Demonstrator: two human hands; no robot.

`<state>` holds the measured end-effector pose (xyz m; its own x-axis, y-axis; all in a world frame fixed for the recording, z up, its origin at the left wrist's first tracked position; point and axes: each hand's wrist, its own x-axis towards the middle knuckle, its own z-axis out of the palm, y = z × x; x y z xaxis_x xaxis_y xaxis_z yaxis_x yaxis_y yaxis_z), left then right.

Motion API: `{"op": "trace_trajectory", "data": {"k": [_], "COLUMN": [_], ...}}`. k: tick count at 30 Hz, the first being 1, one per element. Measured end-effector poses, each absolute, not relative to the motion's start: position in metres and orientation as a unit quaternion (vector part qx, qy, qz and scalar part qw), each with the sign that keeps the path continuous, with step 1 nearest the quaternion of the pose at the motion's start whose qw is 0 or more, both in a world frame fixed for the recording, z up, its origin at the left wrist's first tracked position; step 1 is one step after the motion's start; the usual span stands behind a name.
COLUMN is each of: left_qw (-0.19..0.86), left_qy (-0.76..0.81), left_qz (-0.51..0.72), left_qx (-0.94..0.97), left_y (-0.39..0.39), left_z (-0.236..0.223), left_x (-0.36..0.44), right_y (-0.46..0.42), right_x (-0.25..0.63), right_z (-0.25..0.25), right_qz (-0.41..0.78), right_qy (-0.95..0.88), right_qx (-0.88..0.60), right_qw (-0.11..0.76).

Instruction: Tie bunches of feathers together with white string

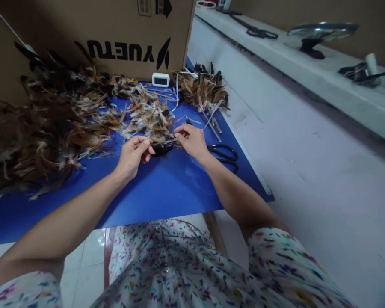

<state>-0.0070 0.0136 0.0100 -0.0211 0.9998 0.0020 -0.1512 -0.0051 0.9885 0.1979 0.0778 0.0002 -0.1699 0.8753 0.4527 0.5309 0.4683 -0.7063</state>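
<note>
Left hand [136, 154]: Near the centre of the frame, palm turned inward, thumb and forefinger drawn close together beside the small feathers; whether this grip pinches anything, an onlooker cannot tell.
Right hand [191, 140]: Just right of centre, knuckles up, its grip pressed together at the fingertips, pinching the small feathers.
Small feathers [169, 141]: Brown and grey, between the two hands at the centre, above the near part of the counter; a dark, glossy piece [162, 149] lies just below them, partly blurred.
Counter [160, 188]: Blue-topped, running from the lower left to the right of centre.
Large feather pile [51, 128]: Brown, black and white plumes spread across the left side of the frame.
Middle feather pile [149, 113]: Paler, downy feathers, just beyond the hands.
Feather cluster [200, 90]: Amber and black, upper centre, near the wall, thin sticks [214, 126] jutting toward the person.
White strip [177, 92]: Looped on the left side of the cluster.
Black-handled tool [226, 152]: Looped handles on the counter, just right of the right wrist.
White digital device [161, 80]: Standing in front of a cardboard box [115, 25], whose "YUETU" lettering appears upside down.
Ledge [285, 60]: Pale, upper right, carrying dark scissors [262, 32] and a round glassy object [323, 30] on a black stand.
Clothing [167, 265]: White, with a multicoloured print, across the bottom of the frame.
</note>
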Motion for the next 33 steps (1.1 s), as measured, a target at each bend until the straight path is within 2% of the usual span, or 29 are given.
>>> {"op": "trace_trajectory", "data": {"k": [5, 11, 20, 26, 28, 33], "left_qw": [0.522, 0.522, 0.519, 0.516, 0.515, 0.514], "left_qy": [0.459, 0.461, 0.463, 0.474, 0.475, 0.470], "left_qz": [0.566, 0.564, 0.561, 0.554, 0.553, 0.557], "left_qx": [0.444, 0.443, 0.449, 0.450, 0.451, 0.451], "left_y": [0.014, 0.014, 0.014, 0.014, 0.014, 0.014], "left_z": [0.009, 0.008, 0.005, 0.005, 0.005, 0.004], "left_x": [-0.006, -0.006, -0.006, -0.006, -0.006, -0.006], "right_y": [0.082, 0.085, 0.087, 0.087, 0.089, 0.095], "right_x": [0.188, 0.178, 0.178, 0.173, 0.174, 0.185], "right_z": [-0.009, -0.011, -0.011, -0.012, -0.010, -0.003], "right_qz": [0.084, 0.026, 0.009, 0.020, 0.024, 0.072], "right_qy": [-0.791, -0.804, -0.796, -0.812, -0.809, -0.757], "right_qx": [-0.493, -0.533, -0.528, -0.535, -0.524, -0.491], "right_qw": [0.352, 0.262, 0.296, 0.231, 0.264, 0.425]}}
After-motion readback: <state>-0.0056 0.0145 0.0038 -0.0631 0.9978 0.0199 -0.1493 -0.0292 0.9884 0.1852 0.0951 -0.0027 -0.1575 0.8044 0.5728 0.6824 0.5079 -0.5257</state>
